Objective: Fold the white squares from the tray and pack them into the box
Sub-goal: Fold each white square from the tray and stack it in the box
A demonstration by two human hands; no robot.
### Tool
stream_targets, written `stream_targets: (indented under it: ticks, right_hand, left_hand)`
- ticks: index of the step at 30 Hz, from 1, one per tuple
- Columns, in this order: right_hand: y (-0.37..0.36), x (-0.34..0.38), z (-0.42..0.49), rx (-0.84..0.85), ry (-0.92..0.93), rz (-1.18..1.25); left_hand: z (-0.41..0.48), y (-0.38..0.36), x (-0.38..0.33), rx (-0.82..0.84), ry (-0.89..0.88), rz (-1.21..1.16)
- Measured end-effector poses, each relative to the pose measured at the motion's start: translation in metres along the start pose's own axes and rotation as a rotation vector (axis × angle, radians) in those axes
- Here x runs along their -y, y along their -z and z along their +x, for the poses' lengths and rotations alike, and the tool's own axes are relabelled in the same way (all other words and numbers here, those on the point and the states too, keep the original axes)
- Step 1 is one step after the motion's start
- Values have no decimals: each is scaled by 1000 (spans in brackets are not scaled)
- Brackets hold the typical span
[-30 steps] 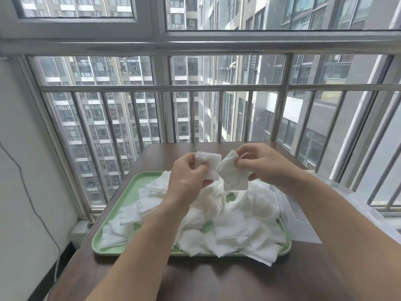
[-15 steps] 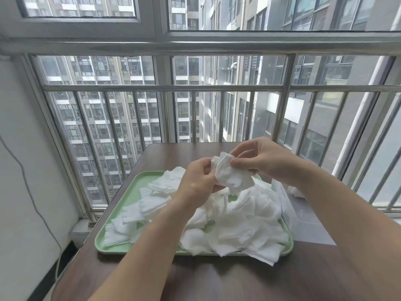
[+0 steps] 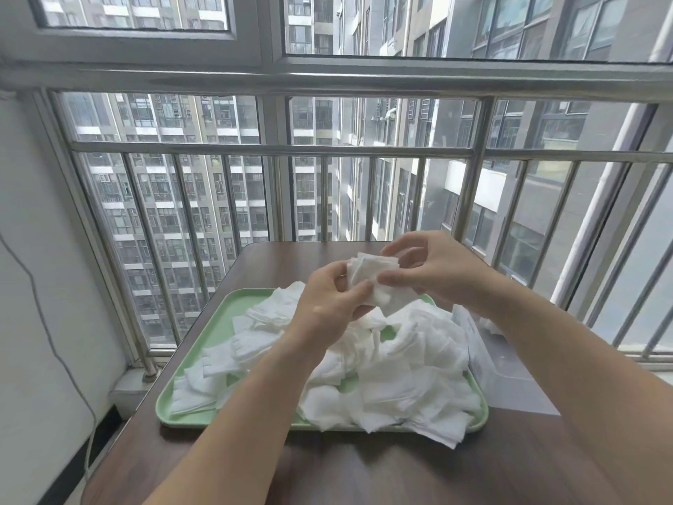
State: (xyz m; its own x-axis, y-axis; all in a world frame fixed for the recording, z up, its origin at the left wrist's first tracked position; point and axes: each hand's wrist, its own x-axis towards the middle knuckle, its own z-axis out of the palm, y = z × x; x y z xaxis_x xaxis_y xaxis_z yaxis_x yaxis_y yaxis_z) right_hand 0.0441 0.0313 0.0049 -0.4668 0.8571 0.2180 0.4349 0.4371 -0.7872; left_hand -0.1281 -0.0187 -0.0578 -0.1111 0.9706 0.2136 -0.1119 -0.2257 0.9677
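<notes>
The left hand (image 3: pixel 327 304) and right hand (image 3: pixel 433 267) pinch 1 white square (image 3: pixel 371 271) above the pile (image 3: pixel 418 359) on the green tray (image 3: pixel 233 311). The right arm hides much of the box (image 3: pixel 506 373) beside it.

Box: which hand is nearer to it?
Right. Both pinch one square; the right hand is above-left of the box, the left hand farther left, over the tray.

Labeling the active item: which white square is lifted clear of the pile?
The crumpled square pinched between the left hand and right hand, held above the green tray. All other squares lie heaped on the tray.
</notes>
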Motion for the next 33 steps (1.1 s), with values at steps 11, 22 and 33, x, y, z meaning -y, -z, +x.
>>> stream_targets:
  ticks: [11, 22, 33]
  right_hand:
    - [24, -15, -13, 23, -142, 130]
    - [2, -2, -16, 108, -82, 285]
    - [-4, -4, -3, 52, -134, 112]
  left_hand:
    - [4, 6, -3, -43, 33, -152]
    - [-1, -1, -3, -32, 36, -85]
    - [-3, -3, -5, 136, 9, -1]
